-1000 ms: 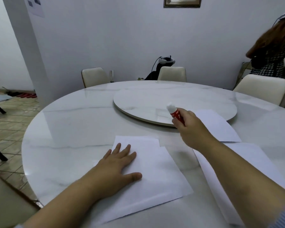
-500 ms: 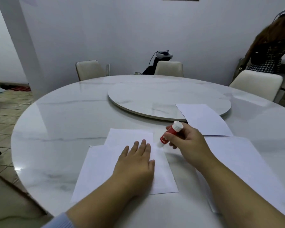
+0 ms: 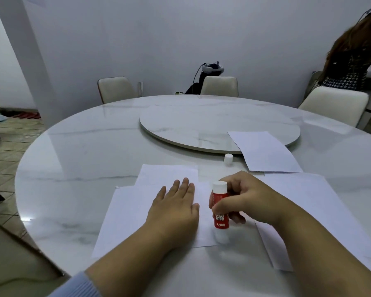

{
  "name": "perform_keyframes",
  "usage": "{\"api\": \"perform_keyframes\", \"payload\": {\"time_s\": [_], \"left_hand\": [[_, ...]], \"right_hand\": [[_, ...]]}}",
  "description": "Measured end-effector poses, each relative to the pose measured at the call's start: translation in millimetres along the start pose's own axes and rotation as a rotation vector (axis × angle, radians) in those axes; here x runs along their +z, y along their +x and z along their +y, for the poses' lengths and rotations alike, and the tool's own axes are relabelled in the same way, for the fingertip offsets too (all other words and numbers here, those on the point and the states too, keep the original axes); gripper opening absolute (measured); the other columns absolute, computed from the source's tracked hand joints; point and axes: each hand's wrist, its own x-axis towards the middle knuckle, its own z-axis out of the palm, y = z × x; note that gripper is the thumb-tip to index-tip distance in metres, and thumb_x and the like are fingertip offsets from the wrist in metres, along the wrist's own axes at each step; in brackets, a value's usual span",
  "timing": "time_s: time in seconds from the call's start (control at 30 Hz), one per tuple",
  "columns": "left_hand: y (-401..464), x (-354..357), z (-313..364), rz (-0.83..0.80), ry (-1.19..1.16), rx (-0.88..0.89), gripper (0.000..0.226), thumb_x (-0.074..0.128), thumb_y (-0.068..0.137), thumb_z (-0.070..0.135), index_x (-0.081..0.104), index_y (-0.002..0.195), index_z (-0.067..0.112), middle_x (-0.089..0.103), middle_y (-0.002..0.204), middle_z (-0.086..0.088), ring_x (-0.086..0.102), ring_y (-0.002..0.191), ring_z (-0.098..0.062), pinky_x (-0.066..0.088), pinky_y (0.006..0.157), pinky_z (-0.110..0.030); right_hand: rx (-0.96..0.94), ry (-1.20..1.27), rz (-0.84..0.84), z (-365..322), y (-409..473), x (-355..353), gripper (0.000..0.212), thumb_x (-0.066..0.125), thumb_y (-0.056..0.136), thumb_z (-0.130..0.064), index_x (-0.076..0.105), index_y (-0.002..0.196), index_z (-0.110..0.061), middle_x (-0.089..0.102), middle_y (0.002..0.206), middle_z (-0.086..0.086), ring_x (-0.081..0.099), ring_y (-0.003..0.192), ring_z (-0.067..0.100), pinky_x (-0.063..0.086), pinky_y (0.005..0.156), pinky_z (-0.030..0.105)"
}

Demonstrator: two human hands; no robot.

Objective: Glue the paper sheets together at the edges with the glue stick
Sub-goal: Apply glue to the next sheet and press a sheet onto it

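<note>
Head view, left hand: the left hand (image 3: 176,209) lies flat, palm down, fingers straight and close together, pressing on the overlapped paper sheets (image 3: 137,213); it grips nothing.
Head view, right hand: the right hand (image 3: 244,200) is curled around the glue stick (image 3: 221,207), thumb across the front of the red barrel, the other fingers wrapped behind it.
Head view, glue stick: held roughly upright and inverted, the label reading upside down, white end at the top above the thumb, the lower end down at the paper near the right edge of the overlapped sheets; whether the glue tip actually touches the paper cannot be told, as the lower part is blurred.
Head view, gap between hands: the stick stands just beside the left thumb, apart from it.
Head view, overlapped sheets: a near sheet with a second sheet (image 3: 167,174) showing from under or behind its far edge; which lies on top is unclear.
Head view, cap: a small white cap (image 3: 228,159) stands on the table (image 3: 84,157), beyond the right hand.
Head view, other paper: one sheet (image 3: 263,151) rests partly on the round turntable (image 3: 201,125); another large sheet (image 3: 321,211) lies under the right forearm.
</note>
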Motion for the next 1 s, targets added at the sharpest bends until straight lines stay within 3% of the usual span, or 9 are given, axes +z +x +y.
{"api": "perform_keyframes", "payload": {"time_s": [0.07, 0.2, 0.3, 0.4, 0.47, 0.57, 0.67, 0.8, 1.0], "left_hand": [[0.5, -1.1, -2.5, -0.015, -0.003, 0.024, 0.056, 0.015, 0.100, 0.036, -0.004, 0.151, 0.022, -0.012, 0.160, 0.004, -0.012, 0.147, -0.012, -0.007, 0.119, -0.035], [-4.8, -20.1, -13.9, -0.179, 0.032, 0.214, 0.055, 0.024, 0.100, 0.027, 0.002, 0.150, 0.033, -0.021, 0.157, 0.009, -0.026, 0.142, -0.014, -0.014, 0.117, -0.038], [-17.5, -38.4, -16.1, -0.281, -0.055, 0.332, 0.056, 0.034, 0.099, 0.018, 0.019, 0.145, 0.047, -0.025, 0.153, 0.018, -0.030, 0.139, -0.008, -0.016, 0.115, -0.035], [-17.7, -33.6, -18.2, -0.031, -0.056, 0.078, 0.053, 0.027, 0.100, 0.039, 0.010, 0.150, 0.033, -0.015, 0.159, 0.006, -0.020, 0.144, -0.012, -0.012, 0.117, -0.035], [-20.1, -24.9, -16.2, -0.022, 0.096, -0.054, 0.062, 0.023, 0.098, 0.046, 0.001, 0.151, 0.024, -0.012, 0.160, -0.002, -0.018, 0.146, -0.022, -0.011, 0.118, -0.043], [-23.9, -19.5, -8.4, -0.145, 0.019, 0.011, 0.061, 0.026, 0.098, 0.045, 0.000, 0.150, 0.031, -0.011, 0.160, 0.006, -0.015, 0.146, -0.015, -0.012, 0.118, -0.043], [-14.5, -21.3, -7.4, 0.017, -0.004, 0.044, 0.061, 0.026, 0.098, 0.047, 0.002, 0.150, 0.031, -0.009, 0.160, 0.006, -0.014, 0.146, -0.013, -0.012, 0.118, -0.039], [-7.0, -11.3, -8.1, -0.016, -0.043, 0.068, 0.061, 0.025, 0.096, 0.050, 0.002, 0.150, 0.033, -0.008, 0.160, 0.009, -0.011, 0.146, -0.010, -0.007, 0.120, -0.036], [-4.2, -5.3, -10.2, 0.000, -0.009, 0.073, 0.062, 0.023, 0.095, 0.053, 0.001, 0.150, 0.034, -0.008, 0.160, 0.010, -0.009, 0.147, -0.010, -0.004, 0.120, -0.035]], "right_hand": [[-0.066, 0.166, 0.068, 1.0, 0.2, -4.7, 0.011, 0.071, 0.060, -0.010, 0.070, 0.068, -0.002, 0.061, 0.060, 0.016, 0.045, 0.051, 0.028, 0.037, 0.040, 0.022], [-0.225, 0.728, 0.620, 7.1, 2.2, -26.8, 0.011, 0.062, 0.077, -0.006, 0.066, 0.067, -0.008, 0.061, 0.056, 0.007, 0.045, 0.046, 0.020, 0.036, 0.038, 0.018], [-0.258, 0.808, 0.766, 8.9, 3.9, -31.2, 0.016, 0.055, 0.087, -0.003, 0.061, 0.074, -0.008, 0.056, 0.058, 0.005, 0.048, 0.043, 0.013, 0.037, 0.039, 0.018], [-0.261, 0.784, 0.776, 7.9, 6.6, -27.1, 0.013, 0.056, 0.088, -0.003, 0.061, 0.076, -0.008, 0.057, 0.057, 0.003, 0.048, 0.043, 0.012, 0.039, 0.041, 0.019], [-0.259, 0.722, 0.746, 8.8, 8.1, -23.8, 0.012, 0.057, 0.088, -0.003, 0.062, 0.078, -0.008, 0.060, 0.060, 0.005, 0.049, 0.045, 0.014, 0.041, 0.045, 0.021], [-0.254, 0.552, 0.675, 10.4, 9.8, -17.5, 0.007, 0.058, 0.089, -0.008, 0.065, 0.086, -0.005, 0.069, 0.077, 0.017, 0.056, 0.055, 0.018, 0.049, 0.054, 0.026], [-0.232, 0.344, 0.639, 14.2, 14.6, -7.5, 0.014, 0.056, 0.092, -0.011, 0.062, 0.092, 0.002, 0.073, 0.076, 0.010, 0.059, 0.063, 0.020, 0.053, 0.061, 0.029], [-0.174, 0.057, 0.619, 19.6, 22.4, 4.9, 0.008, 0.060, 0.090, -0.017, 0.065, 0.085, -0.017, 0.070, 0.077, -0.002, 0.058, 0.060, 0.010, 0.051, 0.065, 0.026], [-0.095, -0.068, 0.503, 24.2, 29.5, 5.3, 0.006, 0.059, 0.090, -0.023, 0.061, 0.088, -0.027, 0.071, 0.083, -0.008, 0.061, 0.072, 0.009, 0.049, 0.075, 0.028]]}}
